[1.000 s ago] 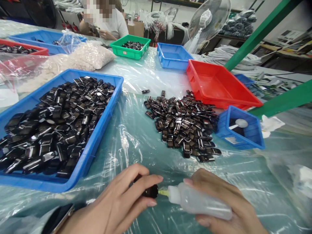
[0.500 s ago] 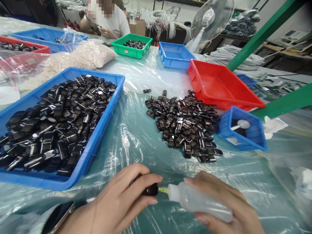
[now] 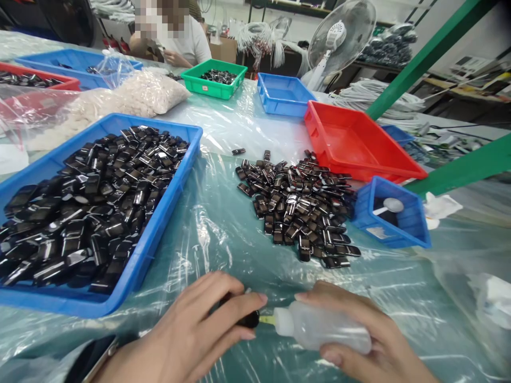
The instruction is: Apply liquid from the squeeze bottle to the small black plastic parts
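Near the front of the table, my left hand (image 3: 211,324) is closed on a small glossy black plastic piece (image 3: 250,319), mostly hidden by the fingers. My right hand (image 3: 359,324) grips a translucent white squeeze bottle (image 3: 319,325) lying on its side, its white cap toward the left. The bottle's yellowish nozzle tip (image 3: 266,319) meets the end of the black piece; whether it goes inside I cannot tell. Beyond the hands lies a loose pile of similar black pieces (image 3: 295,202) on the plastic-covered table (image 3: 215,234).
At left, a large blue tray (image 3: 159,242) holds many black pieces. A red tray (image 3: 359,143), a small blue bin (image 3: 393,226) with a white scoop (image 3: 393,205), and a green post (image 3: 459,165) stand at right. A green tray (image 3: 213,85), a fan (image 3: 335,37) and a seated person (image 3: 191,42) are farther back.
The view has shifted slightly, so the trays and pile appear a little lower and to the left. Both hands keep their holds, with the nozzle still at the black piece.
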A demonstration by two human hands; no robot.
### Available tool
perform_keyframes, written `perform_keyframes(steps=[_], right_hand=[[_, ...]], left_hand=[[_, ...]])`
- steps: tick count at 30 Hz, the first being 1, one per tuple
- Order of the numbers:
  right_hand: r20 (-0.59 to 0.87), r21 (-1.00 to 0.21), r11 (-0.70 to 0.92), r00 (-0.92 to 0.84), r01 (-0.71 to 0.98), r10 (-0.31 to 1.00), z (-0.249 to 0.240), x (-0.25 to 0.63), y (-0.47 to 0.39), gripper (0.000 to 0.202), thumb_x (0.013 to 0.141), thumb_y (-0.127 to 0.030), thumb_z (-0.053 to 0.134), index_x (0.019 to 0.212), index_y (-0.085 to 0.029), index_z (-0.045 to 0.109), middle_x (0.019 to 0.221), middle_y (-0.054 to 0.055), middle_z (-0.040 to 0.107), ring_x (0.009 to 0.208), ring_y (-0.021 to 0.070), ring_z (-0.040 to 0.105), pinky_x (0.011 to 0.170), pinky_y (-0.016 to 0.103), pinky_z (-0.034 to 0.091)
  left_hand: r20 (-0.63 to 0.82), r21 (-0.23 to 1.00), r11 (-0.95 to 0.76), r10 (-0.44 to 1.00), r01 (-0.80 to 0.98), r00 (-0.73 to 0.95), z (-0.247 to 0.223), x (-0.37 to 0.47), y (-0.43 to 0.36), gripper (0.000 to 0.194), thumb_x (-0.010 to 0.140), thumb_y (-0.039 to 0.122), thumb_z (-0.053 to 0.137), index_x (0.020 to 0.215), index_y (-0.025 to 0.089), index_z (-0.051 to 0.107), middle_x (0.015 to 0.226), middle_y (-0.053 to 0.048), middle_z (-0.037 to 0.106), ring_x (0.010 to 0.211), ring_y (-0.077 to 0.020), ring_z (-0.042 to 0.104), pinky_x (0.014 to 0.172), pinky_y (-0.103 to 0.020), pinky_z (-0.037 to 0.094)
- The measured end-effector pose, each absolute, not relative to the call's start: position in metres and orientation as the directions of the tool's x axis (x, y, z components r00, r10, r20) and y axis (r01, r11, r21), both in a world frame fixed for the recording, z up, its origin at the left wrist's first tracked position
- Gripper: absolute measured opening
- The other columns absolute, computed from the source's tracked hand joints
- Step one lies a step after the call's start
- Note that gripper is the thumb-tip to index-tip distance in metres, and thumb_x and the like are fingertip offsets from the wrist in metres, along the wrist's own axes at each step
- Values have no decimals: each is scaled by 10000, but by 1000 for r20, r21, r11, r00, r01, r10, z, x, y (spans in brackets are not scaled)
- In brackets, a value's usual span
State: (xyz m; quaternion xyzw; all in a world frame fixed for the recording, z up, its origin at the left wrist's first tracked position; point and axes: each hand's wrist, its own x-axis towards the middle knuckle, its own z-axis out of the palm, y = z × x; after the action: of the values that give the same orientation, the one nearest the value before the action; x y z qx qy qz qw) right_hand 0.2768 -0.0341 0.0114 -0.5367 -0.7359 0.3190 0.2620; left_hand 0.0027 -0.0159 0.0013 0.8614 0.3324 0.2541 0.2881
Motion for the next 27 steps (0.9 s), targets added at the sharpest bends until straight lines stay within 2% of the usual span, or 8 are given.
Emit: perform_keyframes(steps=[3, 7, 12, 15, 20, 22, 25, 27], right_hand=[[15, -798, 136, -206, 587, 978, 13, 273, -33, 326, 739, -416, 730, 1064, -428, 708, 1032, -6, 751, 918, 212, 713, 790, 301, 595], [-4, -833, 54, -104, 550, 995, 7, 273, -30, 387, 811, -407, 654, 1193, -348, 646, 1175, 47, 702, 1071, 246, 659, 857, 359, 573], [85, -904, 121, -106, 411, 991, -9, 265, -18, 320, 850, -302, 646, 1160, -301, 566, 1190, 69, 681, 1058, 208, 663, 905, 361, 550], [83, -892, 133, -133, 431, 988, -17, 254, -13, 324, 864, -277, 632, 1165, -299, 516, 1228, 66, 652, 1106, 200, 630, 913, 367, 536], [506, -728, 421, 8, 541, 863, -15, 250, -21, 448, 785, -102, 681, 1164, -261, 503, 1014, 28, 598, 941, 165, 601, 806, 303, 524], [611, -624, 555, -99, 549, 785, -9, 249, -28, 375, 762, -4, 644, 1039, -248, 575, 868, -5, 580, 823, 145, 584, 713, 257, 515], [538, -431, 706, -468, 562, 701, -5, 236, -37, 301, 810, 30, 551, 1010, -179, 634, 869, 48, 634, 794, 162, 620, 666, 267, 531], [432, -364, 718, -575, 594, 695, -8, 221, -38, 276, 870, -7, 490, 1044, -165, 635, 954, 92, 650, 836, 184, 646, 688, 290, 546]], left_hand=[[213, 684, -590, 725, 430, 655, 0, 1, -14, 297, 1028, 306, 349, 1292, 209, 443, 959, -50, 592, 821, -181, 577, 716, -288, 489], [160, 777, -389, 882, 494, 443, 0, -1, -16, 261, 1031, 342, 322, 1259, 282, 437, 1047, -39, 606, 952, -193, 604, 777, -285, 504], [-13, 834, -176, 941, 523, 338, 5, 2, -17, 266, 1029, 388, 269, 1204, 292, 445, 1027, -27, 623, 1032, -214, 597, 611, -257, 491], [3, 856, -181, 939, 485, 345, 5, 4, -16, 261, 1028, 391, 262, 1193, 291, 438, 1002, -14, 618, 1016, -203, 590, 658, -267, 483], [0, 891, -157, 938, 425, 347, 7, 5, -15, 252, 1027, 392, 249, 1092, 275, 461, 988, -7, 616, 902, -183, 588, 694, -280, 445], [0, 898, -159, 933, 411, 361, 7, 5, -15, 261, 1025, 396, 241, 1038, 262, 464, 944, -10, 607, 862, -185, 582, 673, -285, 431], [0, 908, -150, 934, 391, 358, 6, 5, -15, 245, 1025, 380, 249, 1041, 255, 460, 884, 0, 580, 817, -176, 568, 704, -289, 423], [16, 913, -163, 930, 374, 367, 6, 5, -15, 206, 1026, 351, 274, 1066, 255, 452, 898, 5, 575, 837, -166, 570, 735, -278, 424]])
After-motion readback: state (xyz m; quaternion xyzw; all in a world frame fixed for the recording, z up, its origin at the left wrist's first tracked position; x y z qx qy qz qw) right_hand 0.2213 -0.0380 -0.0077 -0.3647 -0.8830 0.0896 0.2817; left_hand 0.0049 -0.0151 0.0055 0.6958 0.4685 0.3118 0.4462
